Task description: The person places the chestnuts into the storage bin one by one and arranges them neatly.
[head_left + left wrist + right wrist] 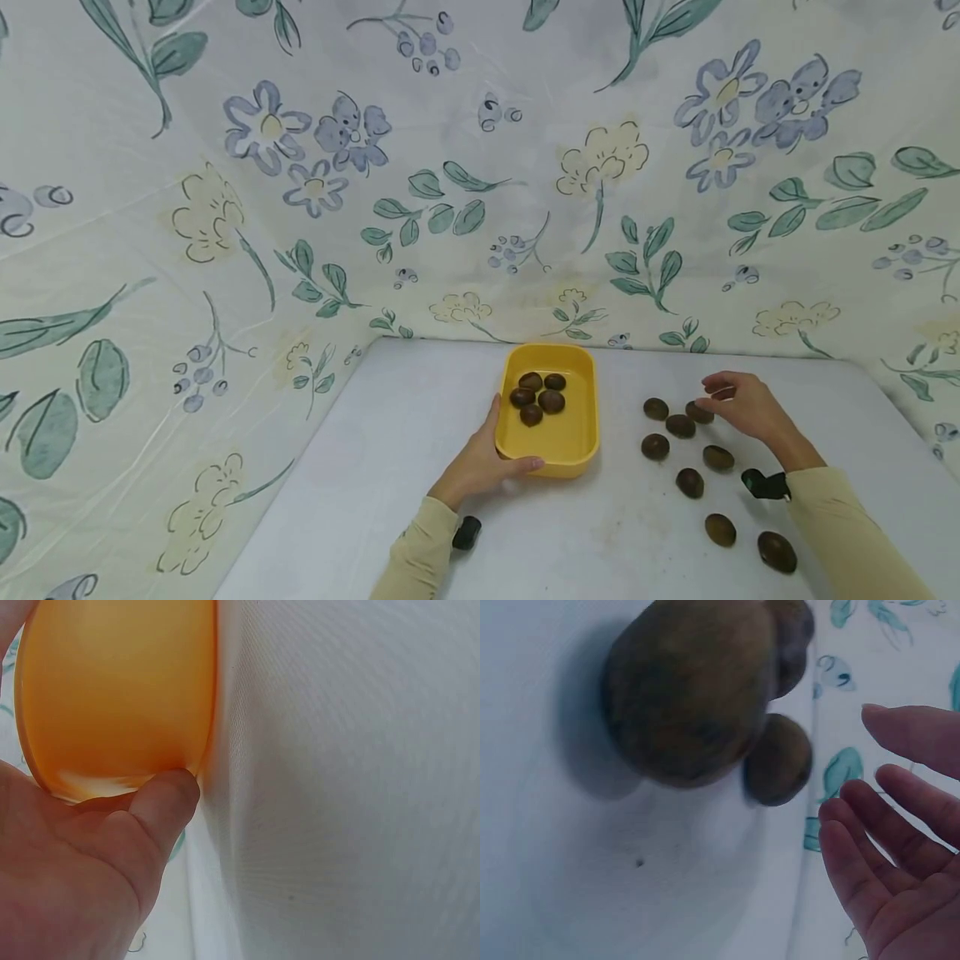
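Observation:
A shallow yellow plastic tray (577, 442) stands on the white table with several dark brown, rounded fruit-like things (552, 402) inside it. My left hand (480, 457) grips the tray's near left corner, thumb on the front wall and fingers along the left side. Seen from the left wrist, the thumb (169, 802) presses against the orange-looking wall. My right hand (746, 407) hovers beside a brown oval piece (699, 412) at the far end of a loose group. In the right wrist view its fingers (900, 832) are spread and loosely bent, with nothing between them.
Several more brown oval pieces (656, 447) lie scattered on the table (615, 533) right of the tray, the closest one (777, 552) near the right sleeve. A flower-patterned cloth (525, 200) rises behind the table and along its left side.

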### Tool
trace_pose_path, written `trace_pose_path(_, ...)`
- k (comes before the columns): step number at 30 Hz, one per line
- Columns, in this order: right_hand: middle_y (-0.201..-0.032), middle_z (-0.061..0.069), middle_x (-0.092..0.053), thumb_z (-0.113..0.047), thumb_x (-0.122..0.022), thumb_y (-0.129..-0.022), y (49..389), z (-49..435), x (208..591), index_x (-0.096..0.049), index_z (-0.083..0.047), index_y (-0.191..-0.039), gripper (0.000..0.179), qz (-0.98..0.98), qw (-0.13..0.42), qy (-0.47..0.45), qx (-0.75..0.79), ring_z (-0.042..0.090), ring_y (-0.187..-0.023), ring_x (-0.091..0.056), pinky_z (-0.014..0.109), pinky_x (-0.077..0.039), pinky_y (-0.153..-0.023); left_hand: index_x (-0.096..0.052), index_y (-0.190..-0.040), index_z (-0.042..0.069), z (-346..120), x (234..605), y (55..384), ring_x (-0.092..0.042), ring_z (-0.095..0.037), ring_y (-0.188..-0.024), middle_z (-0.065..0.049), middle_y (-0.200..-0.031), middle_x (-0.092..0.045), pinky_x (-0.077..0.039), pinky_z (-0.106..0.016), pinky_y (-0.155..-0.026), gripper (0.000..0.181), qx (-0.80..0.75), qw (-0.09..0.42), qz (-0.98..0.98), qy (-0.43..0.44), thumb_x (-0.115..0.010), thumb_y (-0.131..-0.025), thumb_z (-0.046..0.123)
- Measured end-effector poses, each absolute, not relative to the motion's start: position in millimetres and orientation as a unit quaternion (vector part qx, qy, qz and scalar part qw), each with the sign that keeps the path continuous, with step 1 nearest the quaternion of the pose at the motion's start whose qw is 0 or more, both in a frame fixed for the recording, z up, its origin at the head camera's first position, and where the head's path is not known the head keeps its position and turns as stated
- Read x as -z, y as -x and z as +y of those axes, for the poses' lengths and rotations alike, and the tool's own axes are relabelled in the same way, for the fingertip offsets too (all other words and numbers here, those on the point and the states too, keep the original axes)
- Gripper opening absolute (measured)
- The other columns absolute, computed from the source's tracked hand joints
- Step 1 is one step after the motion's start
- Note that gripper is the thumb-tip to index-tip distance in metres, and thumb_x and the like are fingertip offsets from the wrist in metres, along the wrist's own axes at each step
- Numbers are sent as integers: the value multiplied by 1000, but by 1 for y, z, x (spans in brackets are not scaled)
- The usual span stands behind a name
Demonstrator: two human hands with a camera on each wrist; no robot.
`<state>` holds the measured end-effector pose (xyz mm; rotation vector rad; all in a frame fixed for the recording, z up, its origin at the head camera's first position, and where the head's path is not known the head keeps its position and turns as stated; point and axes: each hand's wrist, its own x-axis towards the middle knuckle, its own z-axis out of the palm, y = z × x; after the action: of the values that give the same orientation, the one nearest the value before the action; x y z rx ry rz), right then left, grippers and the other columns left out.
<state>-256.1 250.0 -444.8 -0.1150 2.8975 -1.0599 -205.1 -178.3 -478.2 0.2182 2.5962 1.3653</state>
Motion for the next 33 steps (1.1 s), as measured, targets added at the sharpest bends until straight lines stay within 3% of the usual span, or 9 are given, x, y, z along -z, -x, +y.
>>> trace_pose_path(8, -124, 34, -65, -19, -76, -92, 262, 260, 458, -60, 12, -128, 50, 940, 50, 53, 334, 50, -115, -64, 53, -58, -88, 2, -168, 16, -177, 475, 207, -38, -35, -153, -15, -172, -24, -31, -57, -126, 133, -464, 100, 877, -76, -85, -77, 58)
trace_pose_path(16, -126, 34, -64, -14, -76, -91, 266, 257, 462, -57, 12, -134, 54, 940, 71, 29, 332, 49, -116, -62, 54, -57, -93, 3, -168, 18, -178, 474, 208, -38, -34, -153, -15, -173, -24, -32, -57, -125, 132, -458, 100, 880, -72, -85, -78, 59)
trace_pose_path(33, -123, 32, -66, -12, -76, -90, 266, 257, 471, -60, 12, -131, 50, 942, 72, 27, 327, 45, -110, -65, 50, -59, -89, 3, -168, 18, -176, 476, 207, -38, -35, -153, -16, -172, -24, -31, -57, -126, 132, -459, 112, 879, -65, -86, -78, 57)
